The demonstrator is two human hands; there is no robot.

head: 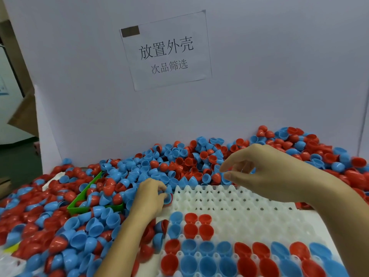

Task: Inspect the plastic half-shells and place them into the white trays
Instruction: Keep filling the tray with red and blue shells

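Observation:
A big heap of red and blue plastic half-shells [179,162] covers the table. A white tray [239,208] with moulded pockets lies at the front right. Its near rows hold red and blue shells [207,262], and its far rows are bare. My left hand [149,196] rests at the tray's left edge, fingers curled round a blue half-shell [168,198]. My right hand [259,172] hovers over the heap just beyond the tray's far edge. Its thumb and forefinger are slightly apart and I see nothing between them.
A green bin [79,204] holding several shells sits in the heap, left of my left hand. A white board [259,86] with a paper sign [165,50] stands right behind the heap. Cardboard boxes [22,116] are at the far left.

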